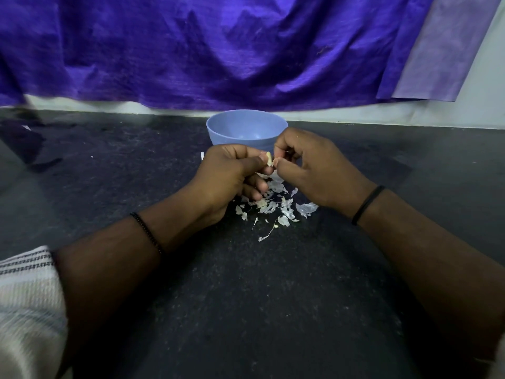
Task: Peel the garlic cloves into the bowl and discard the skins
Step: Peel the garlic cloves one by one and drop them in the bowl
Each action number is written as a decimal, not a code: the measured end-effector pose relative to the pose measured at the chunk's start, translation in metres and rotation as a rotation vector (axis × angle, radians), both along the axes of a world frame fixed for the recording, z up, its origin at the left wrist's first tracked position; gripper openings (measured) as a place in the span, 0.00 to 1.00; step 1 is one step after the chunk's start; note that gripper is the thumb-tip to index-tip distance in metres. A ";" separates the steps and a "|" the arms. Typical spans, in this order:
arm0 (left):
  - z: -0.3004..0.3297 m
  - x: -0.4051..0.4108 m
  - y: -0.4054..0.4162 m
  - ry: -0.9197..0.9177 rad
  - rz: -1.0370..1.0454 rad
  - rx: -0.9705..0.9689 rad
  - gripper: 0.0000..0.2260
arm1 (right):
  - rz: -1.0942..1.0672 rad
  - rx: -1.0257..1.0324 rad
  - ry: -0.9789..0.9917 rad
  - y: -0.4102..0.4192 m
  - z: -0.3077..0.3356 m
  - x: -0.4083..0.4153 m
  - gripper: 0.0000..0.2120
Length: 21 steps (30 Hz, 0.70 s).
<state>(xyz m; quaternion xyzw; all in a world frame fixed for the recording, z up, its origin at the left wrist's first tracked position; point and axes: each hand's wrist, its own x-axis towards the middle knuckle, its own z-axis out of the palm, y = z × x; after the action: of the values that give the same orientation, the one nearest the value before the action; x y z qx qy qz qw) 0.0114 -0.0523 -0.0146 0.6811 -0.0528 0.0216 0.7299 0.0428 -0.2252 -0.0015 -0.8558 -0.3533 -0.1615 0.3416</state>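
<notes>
My forearms reach forward and my two hands meet. My left hand (232, 173) is curled, thumb and fingers (257, 187) pinching. My right hand (314, 170) is curled too, fingertips meeting the left's.

There is one view only, from a camera on the person's head, looking forward and down along both forearms. It sits close: the fingers (269, 163) meet near the middle of the picture. Just beyond the fingers stands the bowl (218, 129), below them the dark counter (246, 296), and above them hangs the purple cloth (218, 50).
</notes>
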 end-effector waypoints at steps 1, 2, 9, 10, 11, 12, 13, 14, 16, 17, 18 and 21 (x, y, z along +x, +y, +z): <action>0.001 0.000 0.000 0.009 0.001 -0.021 0.04 | 0.005 0.006 0.001 0.000 0.000 0.000 0.02; 0.001 0.000 0.001 0.019 0.001 -0.036 0.04 | 0.010 0.014 0.000 0.001 0.001 -0.001 0.02; 0.001 0.003 0.003 0.054 0.025 -0.092 0.03 | 0.000 0.226 0.076 0.004 0.002 -0.002 0.04; 0.001 0.003 0.003 0.056 0.023 -0.097 0.04 | -0.005 0.261 0.109 0.003 0.002 -0.002 0.05; 0.001 0.003 0.003 0.056 0.021 -0.100 0.04 | -0.014 0.283 0.134 0.003 0.000 -0.001 0.06; 0.001 0.003 0.003 0.056 0.020 -0.100 0.05 | -0.026 0.289 0.147 0.002 0.000 -0.001 0.06; 0.001 0.003 0.003 0.054 0.018 -0.097 0.05 | -0.046 0.278 0.152 0.001 -0.001 0.000 0.07; 0.001 0.004 0.003 0.052 0.018 -0.090 0.05 | -0.070 0.250 0.147 0.000 -0.002 0.000 0.07; 0.000 0.004 0.003 0.047 0.025 -0.070 0.06 | -0.115 0.184 0.118 -0.001 -0.001 -0.001 0.04; 0.000 0.005 0.003 0.043 0.029 -0.059 0.06 | -0.139 0.167 0.099 -0.002 -0.001 0.000 0.02; 0.000 0.005 0.003 0.042 0.033 -0.051 0.05 | -0.162 0.153 0.081 -0.002 -0.001 0.000 0.01; -0.001 0.005 0.003 0.054 0.031 -0.043 0.04 | -0.216 0.139 0.047 -0.003 -0.001 0.002 0.05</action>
<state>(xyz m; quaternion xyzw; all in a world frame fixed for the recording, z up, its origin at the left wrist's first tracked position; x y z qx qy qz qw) 0.0163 -0.0488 -0.0155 0.6664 -0.0218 0.0157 0.7451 0.0443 -0.2281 -0.0026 -0.8667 -0.2387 -0.2012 0.3890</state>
